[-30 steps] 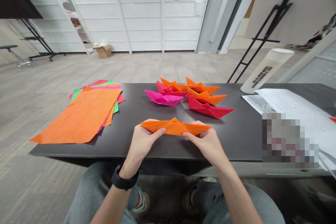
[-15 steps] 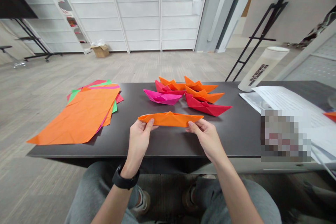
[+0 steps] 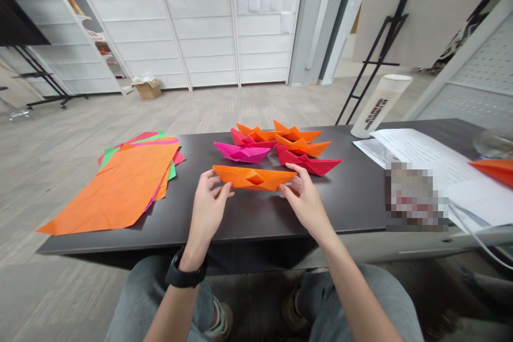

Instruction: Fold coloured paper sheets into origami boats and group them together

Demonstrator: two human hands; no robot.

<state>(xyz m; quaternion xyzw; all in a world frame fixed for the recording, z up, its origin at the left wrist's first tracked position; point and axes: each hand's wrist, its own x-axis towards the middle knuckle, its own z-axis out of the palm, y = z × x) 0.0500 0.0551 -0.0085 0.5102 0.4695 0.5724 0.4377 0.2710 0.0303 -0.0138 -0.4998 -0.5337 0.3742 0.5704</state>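
An orange folded paper boat (image 3: 253,178) is held level just above the dark table, one end in each hand. My left hand (image 3: 210,200) pinches its left end between thumb and fingers. At the right end, my right hand (image 3: 302,195) grips it the same way. The boat's middle fold stands a little open towards me. Beyond it sit several finished paper boats: a magenta boat (image 3: 242,153) at the left front, a red boat (image 3: 310,162) at the right front, and orange ones (image 3: 302,146) behind.
A stack of coloured paper sheets (image 3: 116,187) lies on the left of the table (image 3: 248,224). To the right stand a white cylinder (image 3: 380,107), printed papers (image 3: 428,152), a blurred-out item (image 3: 414,197) and another orange paper piece (image 3: 495,171) at the edge.
The orange boat has tipped so that its top fold now shows, opened slightly. Both hands have shifted their hold at its ends. My view has turned a little to the right.
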